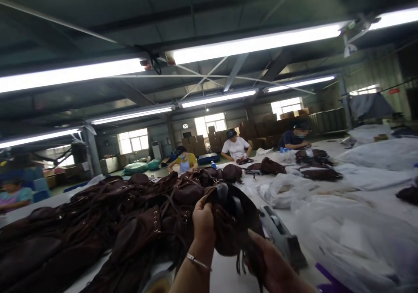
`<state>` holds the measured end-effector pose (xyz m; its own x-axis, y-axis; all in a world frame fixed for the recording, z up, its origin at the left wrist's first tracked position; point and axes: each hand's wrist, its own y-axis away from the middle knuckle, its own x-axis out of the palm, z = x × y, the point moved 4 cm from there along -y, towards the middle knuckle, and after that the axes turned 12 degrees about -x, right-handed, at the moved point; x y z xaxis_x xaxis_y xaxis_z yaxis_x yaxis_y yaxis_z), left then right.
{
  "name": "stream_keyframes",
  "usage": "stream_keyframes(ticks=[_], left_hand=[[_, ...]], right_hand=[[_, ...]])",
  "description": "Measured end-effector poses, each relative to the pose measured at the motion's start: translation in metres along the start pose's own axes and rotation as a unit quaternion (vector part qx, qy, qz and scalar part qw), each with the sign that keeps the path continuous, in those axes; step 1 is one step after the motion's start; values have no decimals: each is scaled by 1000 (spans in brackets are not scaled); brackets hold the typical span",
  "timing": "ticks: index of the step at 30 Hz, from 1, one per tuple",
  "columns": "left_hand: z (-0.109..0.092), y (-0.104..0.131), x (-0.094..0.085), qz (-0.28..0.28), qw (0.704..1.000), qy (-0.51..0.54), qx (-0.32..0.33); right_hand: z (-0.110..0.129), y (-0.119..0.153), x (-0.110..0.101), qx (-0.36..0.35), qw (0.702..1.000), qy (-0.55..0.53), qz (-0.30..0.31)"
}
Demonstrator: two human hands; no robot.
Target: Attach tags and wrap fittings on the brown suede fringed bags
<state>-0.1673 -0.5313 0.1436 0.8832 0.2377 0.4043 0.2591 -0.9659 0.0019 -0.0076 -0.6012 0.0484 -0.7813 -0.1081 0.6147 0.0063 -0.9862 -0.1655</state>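
Observation:
A dark brown leather bag (225, 234) is held up in front of me, above the table. My left hand (204, 219) grips its left edge, thumb on top; a metal bracelet circles that wrist. At the bag's lower right, my right hand (269, 260) is closed around a dark part of it, slightly blurred, with thin cords hanging beside the fingers. The raised dark flap (250, 208) arches over the bag's opening, where something pale shows. Just right of the bag stands a grey desktop device (284, 234), perhaps a tape dispenser.
A large heap of similar brown bags (130, 223) covers the table's left side. Clear plastic bags (355, 223) spread over the right, near a purple strip (333, 280). Several people sit beyond, one in a white shirt (235, 147). Tube lights (254, 45) hang overhead.

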Motion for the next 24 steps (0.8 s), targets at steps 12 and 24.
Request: stream_keyframes(ticks=[12,24], left_hand=[[203,90,-126,40,899,-266,-347],[229,158,-100,237,877,-335,-250]], right_hand=[[-63,-12,-119,-4,882,471,-5],[-65,46,-129,78,794,600,68]])
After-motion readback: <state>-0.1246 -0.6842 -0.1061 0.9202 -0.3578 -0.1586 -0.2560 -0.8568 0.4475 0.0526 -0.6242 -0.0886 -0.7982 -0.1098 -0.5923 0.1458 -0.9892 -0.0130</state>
